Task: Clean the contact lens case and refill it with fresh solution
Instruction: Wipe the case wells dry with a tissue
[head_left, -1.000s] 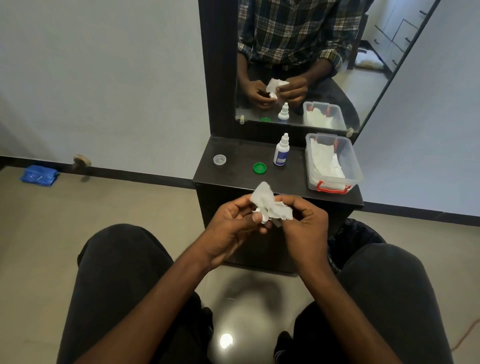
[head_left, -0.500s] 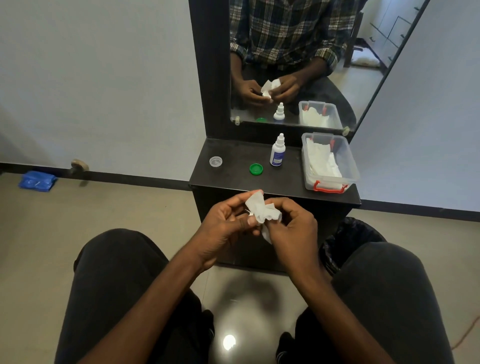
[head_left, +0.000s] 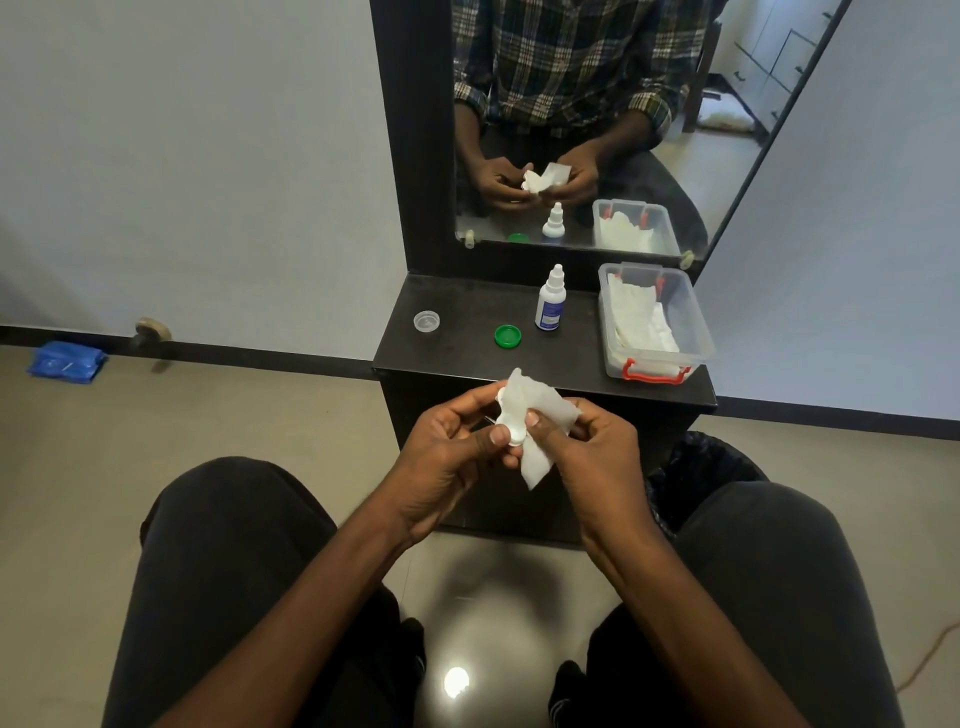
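My left hand (head_left: 457, 447) grips a small white contact lens case (head_left: 514, 434), mostly hidden under a white tissue (head_left: 540, 415). My right hand (head_left: 582, 441) pinches that tissue against the case with thumb and fingers. Both hands are held just in front of the dark shelf (head_left: 467, 306). On the shelf lie a clear round cap (head_left: 426, 320) at the left and a green cap (head_left: 508, 335) in the middle. A white solution bottle (head_left: 550, 301) with a blue label stands upright beside the green cap.
A clear plastic box (head_left: 696, 332) with red latches holds white tissues at the shelf's right end. A mirror (head_left: 727, 156) rises behind the shelf. A black bin (head_left: 701, 462) sits beside my right knee. A blue packet (head_left: 65, 361) lies on the floor at far left.
The tissue has opened out and now hangs lower over my right fingers. The white case shows at my left thumb. Both hands stay close together in front of the shelf.
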